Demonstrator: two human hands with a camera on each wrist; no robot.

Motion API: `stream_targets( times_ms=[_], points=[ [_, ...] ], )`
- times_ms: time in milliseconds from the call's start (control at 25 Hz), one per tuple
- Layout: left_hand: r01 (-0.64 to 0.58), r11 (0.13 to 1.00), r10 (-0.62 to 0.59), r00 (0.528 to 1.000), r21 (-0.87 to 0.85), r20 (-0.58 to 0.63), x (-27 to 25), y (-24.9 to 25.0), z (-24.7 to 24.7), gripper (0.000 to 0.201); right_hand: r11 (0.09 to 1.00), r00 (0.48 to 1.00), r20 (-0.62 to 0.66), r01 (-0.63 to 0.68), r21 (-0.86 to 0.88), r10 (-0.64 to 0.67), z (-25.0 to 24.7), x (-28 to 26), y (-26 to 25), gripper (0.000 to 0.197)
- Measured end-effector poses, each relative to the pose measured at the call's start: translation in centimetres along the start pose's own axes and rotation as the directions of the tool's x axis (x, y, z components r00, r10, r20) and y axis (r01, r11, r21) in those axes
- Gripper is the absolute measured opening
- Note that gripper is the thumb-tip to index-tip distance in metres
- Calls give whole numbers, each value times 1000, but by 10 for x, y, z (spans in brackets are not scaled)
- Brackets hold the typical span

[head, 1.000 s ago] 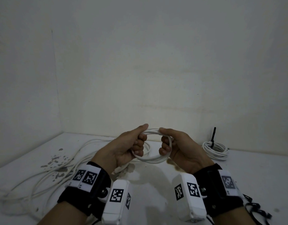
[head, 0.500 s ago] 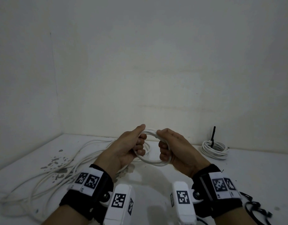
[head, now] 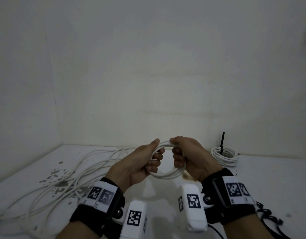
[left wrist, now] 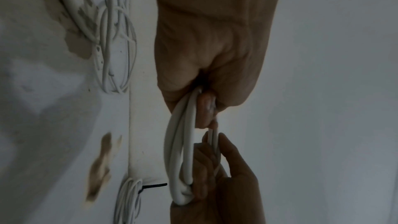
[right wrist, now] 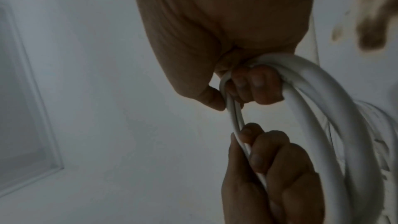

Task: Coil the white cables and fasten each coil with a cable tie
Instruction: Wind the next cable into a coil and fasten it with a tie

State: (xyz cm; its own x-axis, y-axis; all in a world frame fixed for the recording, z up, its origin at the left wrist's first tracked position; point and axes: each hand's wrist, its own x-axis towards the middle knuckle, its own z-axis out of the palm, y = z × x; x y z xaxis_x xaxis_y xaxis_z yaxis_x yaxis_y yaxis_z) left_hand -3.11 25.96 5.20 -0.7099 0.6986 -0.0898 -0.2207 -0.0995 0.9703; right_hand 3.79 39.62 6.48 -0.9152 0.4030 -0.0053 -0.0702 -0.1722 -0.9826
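Observation:
Both hands hold one small coil of white cable (head: 166, 175) in the air above the white table (head: 273, 183). My left hand (head: 145, 159) grips the coil's left side, thumb on top. My right hand (head: 186, 156) grips its right side with curled fingers. The left wrist view shows the coil (left wrist: 178, 151) edge-on between both hands. In the right wrist view the coil (right wrist: 336, 125) runs through my right fingers (right wrist: 256, 84). A finished coil (head: 224, 156) with a black cable tie (head: 222, 140) lies at the back right.
Long loose white cable (head: 62, 183) sprawls over the table's left side, across chipped paint patches (head: 57, 178). Black cable ties (head: 268, 216) lie at the right front edge. Walls close the table in at the back and left.
The two hands have drawn slightly closer together on the coil, and the coil looks a bit smaller. Both wrists shifted a little; the grip stays the same.

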Motion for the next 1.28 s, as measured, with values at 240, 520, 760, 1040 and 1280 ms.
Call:
stream_targets(
  times_ms=[240,520,760,1040,1280],
  points=[
    [2,1000,-1,999,-19,35,-2,4,-3,41,992,998,38,60,-115,-56,-2,-11,-4,18],
    [4,949,40,990,316,-133,-2,-15,13,35,865,997,68,5,-501,34,-40,-22,3,36],
    [35,923,31,986,382,-165,11,-45,40,40,413,996,-71,-84,-907,47,-137,-47,-34,34],
    [78,909,-65,997,409,-45,24,-66,102,42,-146,889,-240,-198,-969,389,-207,-99,-43,34],
    [91,902,-103,995,421,6,34,-76,154,42,-169,928,-174,-124,-978,329,-210,-102,-20,40]
  ],
)
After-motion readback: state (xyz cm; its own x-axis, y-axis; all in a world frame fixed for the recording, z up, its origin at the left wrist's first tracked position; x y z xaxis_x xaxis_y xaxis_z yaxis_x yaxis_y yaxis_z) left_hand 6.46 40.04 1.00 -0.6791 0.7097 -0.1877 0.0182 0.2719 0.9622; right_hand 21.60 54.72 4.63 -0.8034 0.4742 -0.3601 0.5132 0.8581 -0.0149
